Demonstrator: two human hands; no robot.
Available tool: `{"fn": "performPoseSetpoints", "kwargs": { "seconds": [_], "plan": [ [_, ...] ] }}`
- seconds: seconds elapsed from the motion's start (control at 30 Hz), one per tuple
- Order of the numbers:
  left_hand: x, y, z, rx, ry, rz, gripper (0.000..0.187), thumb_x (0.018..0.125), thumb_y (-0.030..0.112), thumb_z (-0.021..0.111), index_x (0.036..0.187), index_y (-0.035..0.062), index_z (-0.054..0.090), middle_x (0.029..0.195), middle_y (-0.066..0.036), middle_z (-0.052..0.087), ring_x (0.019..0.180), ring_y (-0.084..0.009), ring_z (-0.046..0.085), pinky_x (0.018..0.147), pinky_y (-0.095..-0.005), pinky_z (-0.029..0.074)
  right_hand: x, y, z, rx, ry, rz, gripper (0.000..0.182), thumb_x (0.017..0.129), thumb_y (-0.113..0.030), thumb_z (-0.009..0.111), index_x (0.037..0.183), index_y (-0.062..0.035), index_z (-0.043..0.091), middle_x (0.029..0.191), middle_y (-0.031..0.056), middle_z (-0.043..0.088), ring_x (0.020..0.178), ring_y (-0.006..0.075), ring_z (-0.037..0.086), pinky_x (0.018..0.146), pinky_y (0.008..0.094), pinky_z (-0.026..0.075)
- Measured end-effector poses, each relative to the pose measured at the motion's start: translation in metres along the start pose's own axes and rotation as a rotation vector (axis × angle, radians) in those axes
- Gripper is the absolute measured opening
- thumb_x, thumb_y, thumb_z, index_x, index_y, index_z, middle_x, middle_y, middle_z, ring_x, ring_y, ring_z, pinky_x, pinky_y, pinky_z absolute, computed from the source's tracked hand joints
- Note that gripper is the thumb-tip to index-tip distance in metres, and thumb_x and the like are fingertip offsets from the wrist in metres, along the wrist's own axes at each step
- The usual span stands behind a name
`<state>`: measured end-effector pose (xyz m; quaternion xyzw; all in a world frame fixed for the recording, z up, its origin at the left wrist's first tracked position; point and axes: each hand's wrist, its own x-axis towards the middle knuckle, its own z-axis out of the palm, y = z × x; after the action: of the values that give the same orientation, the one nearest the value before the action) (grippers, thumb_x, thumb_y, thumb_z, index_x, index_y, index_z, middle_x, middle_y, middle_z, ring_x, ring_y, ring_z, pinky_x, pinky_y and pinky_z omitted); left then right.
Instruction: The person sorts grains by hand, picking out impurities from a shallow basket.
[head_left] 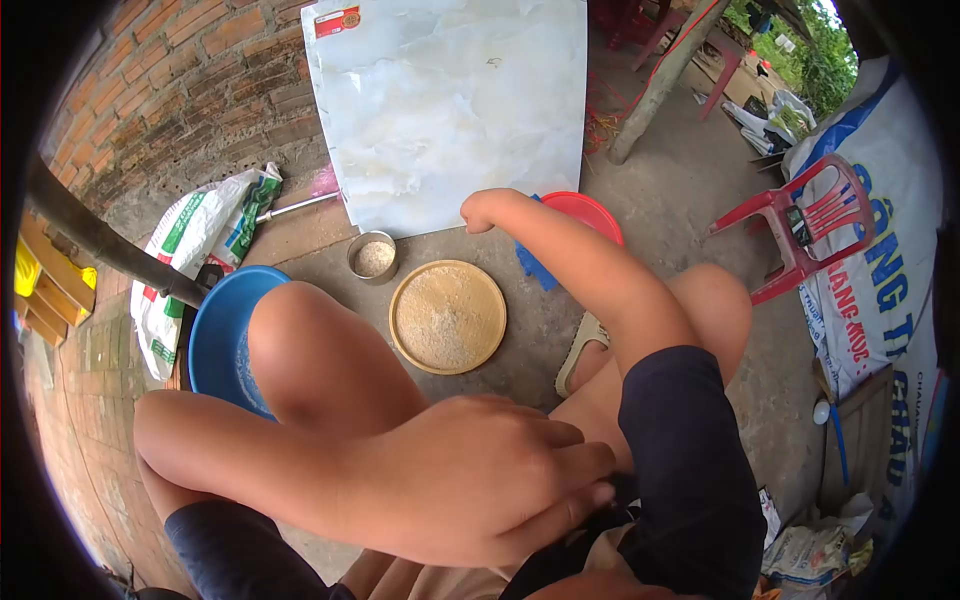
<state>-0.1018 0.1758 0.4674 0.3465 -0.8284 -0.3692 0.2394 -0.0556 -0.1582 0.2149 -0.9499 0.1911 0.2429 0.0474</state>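
Observation:
My left hand (510, 480) crosses low in front of my body, its fingers curled beside the dark shirt. What lies within those fingers, if anything, is hidden. Past the round tray, my right hand (479, 211) is bent downward at the lower edge of the pale marbled board (450, 110). It looks closed, and its fingertips are out of sight. On the floor between my knees rests the round tan tray (398, 345), with pale grain (447, 318) heaped in it. A small metal bowl (355, 265) of similar grain stands up and left of the tray, apart from both hands.
A blue basin (215, 345) sits beside my left knee. Behind my right forearm are a red basin (590, 210) and blue cloth (535, 262). A white-green sack (180, 250) lies left; a red chair (800, 230) and large printed sack (890, 230) stand right.

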Motion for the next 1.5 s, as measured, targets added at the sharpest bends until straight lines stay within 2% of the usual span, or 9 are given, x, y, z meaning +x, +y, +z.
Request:
{"fn": "performPoseSetpoints", "kwargs": {
  "seconds": [0.13, 0.2, 0.23, 0.3, 0.5, 0.57, 0.8, 0.97, 1.5],
  "plan": [
    [0.017, -0.033, -0.054, 0.717, 0.297, -0.246, 0.016, 0.085, 0.016, 0.051, 0.083, 0.0039, 0.061, 0.062, -0.016, 0.055, 0.059, -0.0353, 0.055, 0.057, -0.0433, 0.043, -0.065, -0.036, -0.102, -0.236, -0.102, 0.023, 0.031, 0.078, -0.026, 0.057, 0.097, -0.0027, 0.064, 0.097, 0.0179, 0.063, 0.093, 0.0289, 0.058, 0.081, 0.0394, 0.045],
    [0.030, -0.063, -0.092, 0.947, 0.678, -0.199, 0.020, 0.085, 0.020, 0.051, 0.088, 0.0029, 0.061, 0.077, -0.016, 0.062, 0.074, -0.0327, 0.059, 0.067, -0.0422, 0.046, -0.016, 0.008, -0.070, 0.937, 0.836, -0.747, 0.037, 0.081, -0.020, 0.052, 0.114, -0.0040, 0.056, 0.110, 0.0142, 0.060, 0.101, 0.0280, 0.057, 0.086, 0.0384, 0.044],
    [0.035, -0.089, -0.109, 1.040, 0.879, -0.095, 0.023, 0.085, 0.022, 0.051, 0.089, 0.0020, 0.061, 0.082, -0.017, 0.063, 0.080, -0.0312, 0.060, 0.072, -0.0423, 0.046, -0.025, 0.002, -0.106, 0.057, 0.618, -0.392, 0.041, 0.085, -0.025, 0.050, 0.120, -0.0040, 0.049, 0.118, 0.0168, 0.055, 0.109, 0.0276, 0.052, 0.090, 0.0390, 0.043],
    [0.038, -0.135, -0.128, 1.165, 1.013, -0.167, 0.037, 0.088, 0.029, 0.046, 0.113, 0.0038, 0.054, 0.114, -0.019, 0.055, 0.104, -0.0310, 0.054, 0.087, -0.0421, 0.042, -0.102, -0.037, -0.151, 0.147, 0.408, -0.113, 0.049, 0.085, -0.029, 0.052, 0.125, -0.0034, 0.044, 0.128, 0.0196, 0.045, 0.118, 0.0277, 0.045, 0.095, 0.0397, 0.039],
    [0.035, -0.195, -0.116, 0.835, 0.564, -0.703, 0.058, 0.093, 0.045, 0.028, 0.140, 0.0106, 0.023, 0.142, -0.022, 0.025, 0.130, -0.0347, 0.029, 0.105, -0.0449, 0.026, -0.196, -0.054, -0.108, 0.186, 0.926, -0.027, 0.065, 0.085, -0.031, 0.053, 0.139, -0.0070, 0.025, 0.141, 0.0205, 0.028, 0.130, 0.0323, 0.028, 0.105, 0.0358, 0.027],
    [0.043, -0.192, -0.109, 0.817, 0.506, -0.693, 0.058, 0.093, 0.043, 0.028, 0.141, 0.0116, 0.020, 0.144, -0.021, 0.020, 0.132, -0.0351, 0.025, 0.107, -0.0457, 0.023, -0.216, -0.068, -0.109, 0.199, 0.573, 0.237, 0.070, 0.085, -0.031, 0.053, 0.142, -0.0094, 0.017, 0.145, 0.0195, 0.020, 0.133, 0.0339, 0.021, 0.107, 0.0376, 0.024],
    [0.064, -0.178, -0.088, 0.824, 0.347, -0.380, 0.060, 0.093, 0.042, 0.032, 0.140, 0.0060, 0.022, 0.144, -0.018, 0.021, 0.133, -0.0330, 0.022, 0.108, -0.0439, 0.021, -0.246, -0.075, -0.106, 0.115, 0.587, 0.141, 0.076, 0.083, -0.031, 0.055, 0.142, -0.0089, 0.012, 0.146, 0.0198, 0.015, 0.133, 0.0368, 0.019, 0.107, 0.0392, 0.024],
    [0.055, -0.179, -0.088, 0.820, 0.354, -0.456, 0.061, 0.092, 0.041, 0.037, 0.141, 0.0084, 0.019, 0.144, -0.018, 0.022, 0.133, -0.0331, 0.021, 0.108, -0.0440, 0.021, -0.220, -0.091, -0.068, 0.505, 0.922, 0.061, 0.074, 0.085, -0.022, 0.055, 0.141, -0.0034, 0.010, 0.145, 0.0206, 0.015, 0.134, 0.0331, 0.019, 0.107, 0.0375, 0.023],
    [-0.016, -0.169, -0.089, 0.725, 0.286, -0.755, 0.061, 0.091, 0.035, 0.048, 0.142, 0.0167, 0.019, 0.145, -0.017, 0.019, 0.132, -0.0330, 0.022, 0.105, -0.0401, 0.029, -0.063, -0.043, 0.163, 1.883, 0.486, 0.190, 0.067, 0.091, -0.039, 0.047, 0.139, -0.0010, 0.019, 0.142, 0.0179, 0.026, 0.130, 0.0326, 0.030, 0.104, 0.0384, 0.028]
  ]
}}
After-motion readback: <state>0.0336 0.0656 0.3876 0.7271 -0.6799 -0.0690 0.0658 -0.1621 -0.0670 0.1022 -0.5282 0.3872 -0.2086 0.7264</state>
